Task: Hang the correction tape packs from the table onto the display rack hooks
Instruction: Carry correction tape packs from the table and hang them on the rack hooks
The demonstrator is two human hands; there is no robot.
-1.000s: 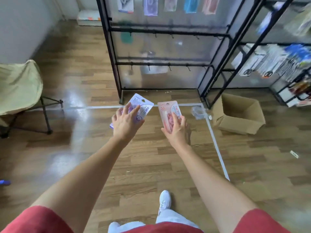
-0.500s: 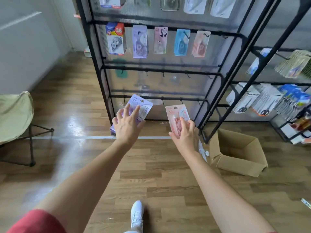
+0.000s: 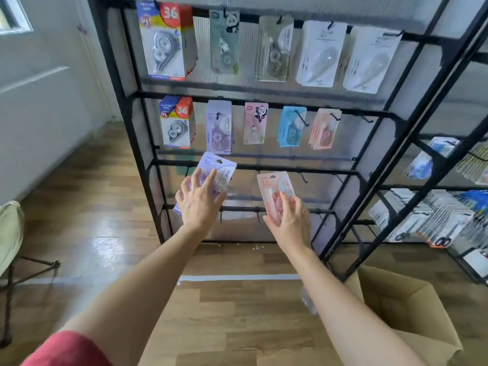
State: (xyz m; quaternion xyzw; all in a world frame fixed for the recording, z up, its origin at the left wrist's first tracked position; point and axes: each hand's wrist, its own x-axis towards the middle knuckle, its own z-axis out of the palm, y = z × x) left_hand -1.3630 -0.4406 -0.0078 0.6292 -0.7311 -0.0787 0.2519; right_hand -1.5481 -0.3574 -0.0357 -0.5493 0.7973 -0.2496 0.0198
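my left hand (image 3: 200, 204) has its grip clamped on a purple correction tape pack (image 3: 217, 172). my right hand (image 3: 291, 220) grips a pink correction tape pack (image 3: 274, 188), both before the display rack (image 3: 266, 167)

- lilac pack (image 3: 217, 172)
- pink pack (image 3: 274, 191)
- black rack (image 3: 144, 165)
- brown wood-grain floor (image 3: 232, 313)
- red sleeve (image 3: 68, 350)
- tan box (image 3: 412, 310)

Rack (image 3: 343, 170): matt black metal. Packs (image 3: 219, 171): glossy plastic over card. Floor (image 3: 232, 320): glossy wood laminate. Box (image 3: 412, 313): matt cardboard.
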